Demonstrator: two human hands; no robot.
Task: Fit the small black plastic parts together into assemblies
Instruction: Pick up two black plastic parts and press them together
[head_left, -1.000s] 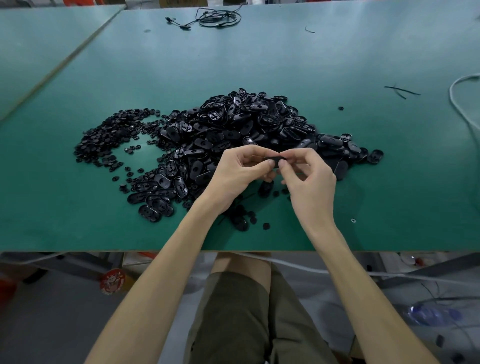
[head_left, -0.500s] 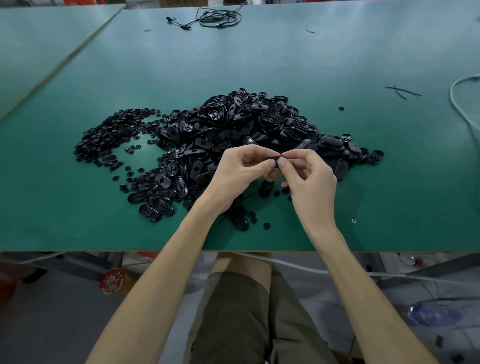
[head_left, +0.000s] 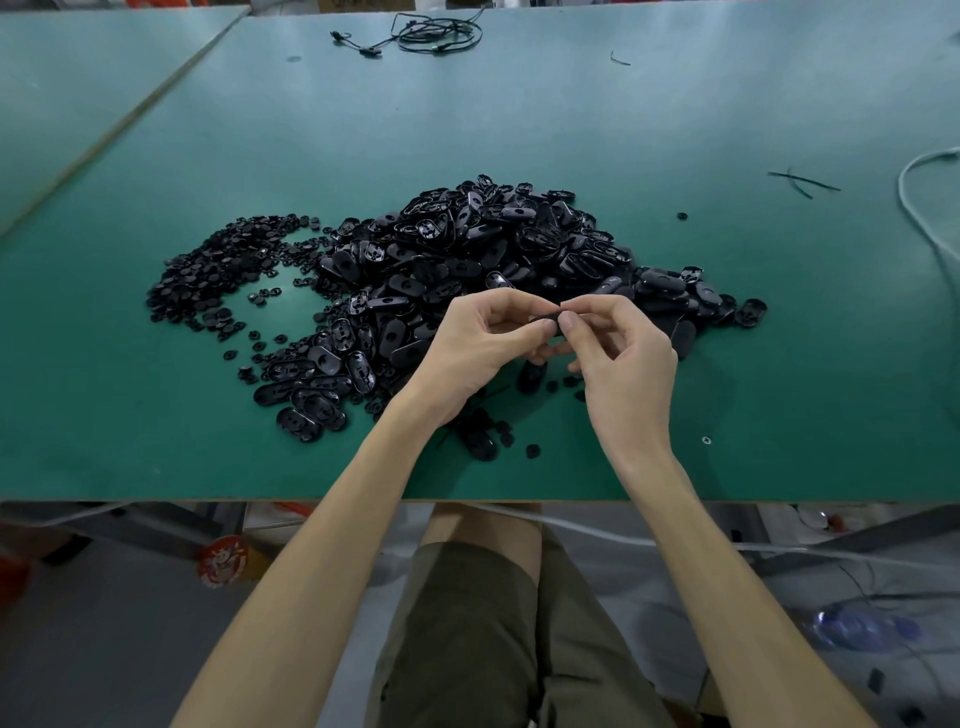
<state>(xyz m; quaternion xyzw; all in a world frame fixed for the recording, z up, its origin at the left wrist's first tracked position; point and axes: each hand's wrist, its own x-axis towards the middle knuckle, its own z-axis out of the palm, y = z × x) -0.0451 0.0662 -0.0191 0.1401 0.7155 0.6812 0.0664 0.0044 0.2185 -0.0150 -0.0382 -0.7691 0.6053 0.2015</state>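
Here, a wide green flat desk (head_left: 571, 130) fills most of the view. In its middle sits a big heap of black oval plastic shells (head_left: 483, 260). Left of that heap lies a smaller, flatter pile of tiny round black plastic bits (head_left: 218, 275). A coiled thin black cable (head_left: 436, 36) rests at the far edge. Just above the near side of the big heap, the left hand (head_left: 478, 348) and the right hand (head_left: 623, 358) meet. Both pinch one small black plastic part (head_left: 545, 316) between thumbs and fingertips, with the other fingers curled loosely.
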